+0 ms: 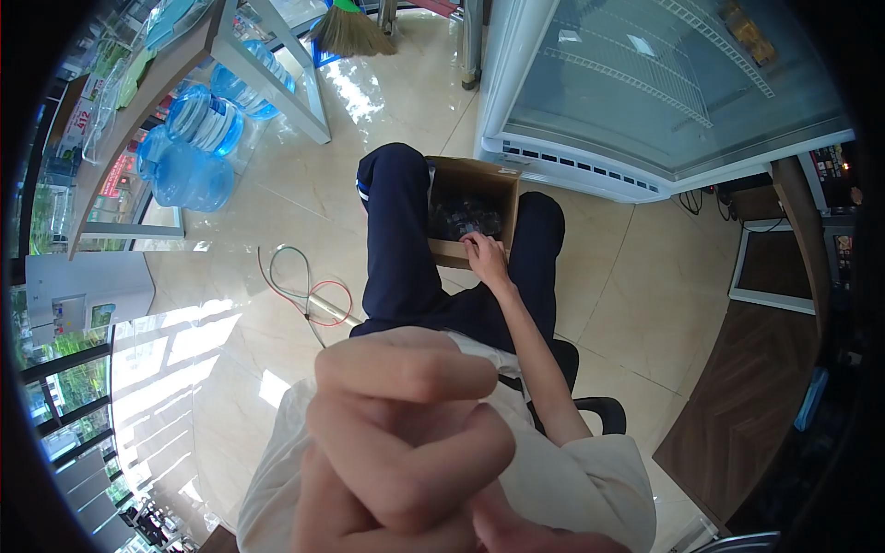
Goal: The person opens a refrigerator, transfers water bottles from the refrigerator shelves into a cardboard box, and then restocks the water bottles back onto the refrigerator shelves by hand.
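Observation:
A cardboard box (452,259) stands open between the knees, with dark, shiny, plastic-looking items (466,210) inside that are too small to make out. My right hand (487,258) is at the box's near edge, its fingers bent over the rim beside these items. Very close to the camera, my left hand (406,442) is raised with its fingers curled in, large and blurred. Whatever it may hold is hidden behind the fingers.
Ahead to the right stands a glass-door fridge (590,166). Several blue water bottles (189,170) sit under a table (258,83) at the left. A broom (350,32) is at the back. Red and green tubing (309,295) lies on the floor. A chair armrest (604,413) shows at the right.

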The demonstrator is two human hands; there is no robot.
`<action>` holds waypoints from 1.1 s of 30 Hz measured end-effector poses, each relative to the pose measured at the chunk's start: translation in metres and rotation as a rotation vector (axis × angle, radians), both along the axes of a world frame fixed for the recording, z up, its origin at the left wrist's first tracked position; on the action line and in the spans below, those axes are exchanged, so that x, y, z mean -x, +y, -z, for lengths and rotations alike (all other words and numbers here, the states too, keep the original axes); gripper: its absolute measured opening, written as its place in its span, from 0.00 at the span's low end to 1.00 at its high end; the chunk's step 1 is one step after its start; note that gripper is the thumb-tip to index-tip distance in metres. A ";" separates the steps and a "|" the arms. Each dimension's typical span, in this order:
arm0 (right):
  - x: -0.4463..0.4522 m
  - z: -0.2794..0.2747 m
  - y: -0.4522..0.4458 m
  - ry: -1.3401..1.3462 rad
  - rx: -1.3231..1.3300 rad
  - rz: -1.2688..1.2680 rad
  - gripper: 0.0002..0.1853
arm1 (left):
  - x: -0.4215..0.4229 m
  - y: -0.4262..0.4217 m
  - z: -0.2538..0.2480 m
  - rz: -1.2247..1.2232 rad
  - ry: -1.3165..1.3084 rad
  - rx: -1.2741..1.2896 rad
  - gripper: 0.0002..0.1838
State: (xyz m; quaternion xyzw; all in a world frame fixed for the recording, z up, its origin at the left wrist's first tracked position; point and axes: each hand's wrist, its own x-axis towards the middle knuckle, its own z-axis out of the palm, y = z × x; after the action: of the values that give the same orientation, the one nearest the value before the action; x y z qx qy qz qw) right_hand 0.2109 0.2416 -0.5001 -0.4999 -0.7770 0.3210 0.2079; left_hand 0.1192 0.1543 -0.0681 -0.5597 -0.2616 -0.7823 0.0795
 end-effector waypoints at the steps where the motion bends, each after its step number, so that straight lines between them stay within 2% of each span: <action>1: 0.000 0.000 0.000 -0.003 -0.006 0.005 0.09 | 0.008 0.003 -0.001 0.058 0.085 -0.014 0.09; 2: -0.001 -0.001 0.001 0.006 -0.002 0.005 0.09 | 0.032 0.012 -0.004 0.152 0.252 -0.050 0.09; 4: -0.001 -0.002 0.001 0.023 0.007 0.004 0.09 | 0.037 0.016 -0.009 0.160 0.343 -0.042 0.09; 6: -0.001 -0.002 0.001 0.031 -0.001 0.012 0.08 | 0.019 0.012 -0.011 0.046 0.240 0.006 0.10; 8: 0.000 -0.001 0.001 0.027 -0.004 0.014 0.07 | 0.024 0.014 -0.007 0.058 0.239 -0.033 0.11; 11: 0.000 0.000 0.000 0.007 0.002 0.013 0.08 | 0.007 0.015 -0.011 -0.067 0.044 -0.018 0.13; 14: 0.000 -0.002 0.001 0.008 -0.011 0.005 0.08 | -0.032 -0.006 -0.023 -0.348 -0.266 0.218 0.13; 16: 0.001 -0.002 0.000 0.013 -0.017 0.007 0.09 | -0.015 -0.005 -0.017 -0.208 -0.089 0.181 0.13; 17: 0.000 -0.002 0.000 0.014 -0.018 0.012 0.09 | 0.031 0.011 -0.009 0.034 0.187 0.044 0.13; 19: 0.000 0.000 0.001 0.016 -0.009 0.009 0.09 | 0.057 0.021 -0.005 0.278 0.462 -0.083 0.12; 23: 0.000 -0.004 0.001 0.012 0.006 0.009 0.09 | 0.059 0.021 -0.007 0.256 0.494 -0.044 0.10; 28: 0.000 0.000 0.001 0.003 -0.012 0.011 0.08 | 0.039 0.026 0.003 0.027 0.333 -0.121 0.07; 32: 0.001 -0.003 0.001 0.003 0.003 0.014 0.08 | 0.051 0.028 0.003 0.081 0.431 -0.115 0.07; 33: 0.001 -0.004 0.001 0.001 0.000 0.013 0.09 | 0.045 0.025 0.003 0.037 0.365 -0.076 0.07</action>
State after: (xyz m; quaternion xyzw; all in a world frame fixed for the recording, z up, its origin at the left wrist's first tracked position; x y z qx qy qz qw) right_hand 0.2095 0.2428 -0.4962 -0.5049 -0.7736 0.3201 0.2103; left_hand 0.0738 0.1798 -0.0716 -0.6937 -0.2027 -0.6783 0.1327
